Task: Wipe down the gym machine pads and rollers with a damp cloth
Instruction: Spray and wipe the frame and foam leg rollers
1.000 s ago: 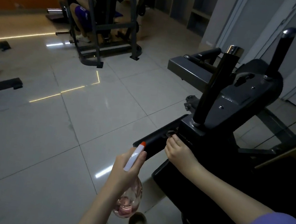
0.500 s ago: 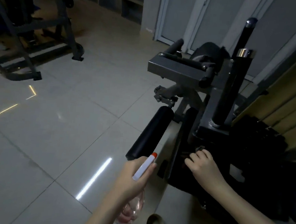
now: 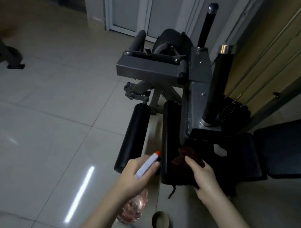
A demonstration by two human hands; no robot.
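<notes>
Dark cloth (image 3: 182, 162) lies bunched on a black pad (image 3: 169, 126) of the machine (image 3: 198, 85), low centre. R hand (image 3: 203, 177) grips it, thumb on top. L hand (image 3: 136, 175), just beside, is wrapped round a bottle (image 3: 134, 210). Roller (image 3: 134, 136) sits left of pad, over tiled floor (image 3: 43, 131).

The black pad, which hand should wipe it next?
Probably the right hand: it grips the brown cloth right beside the pad, while the left hand is busy holding the spray bottle.
</notes>
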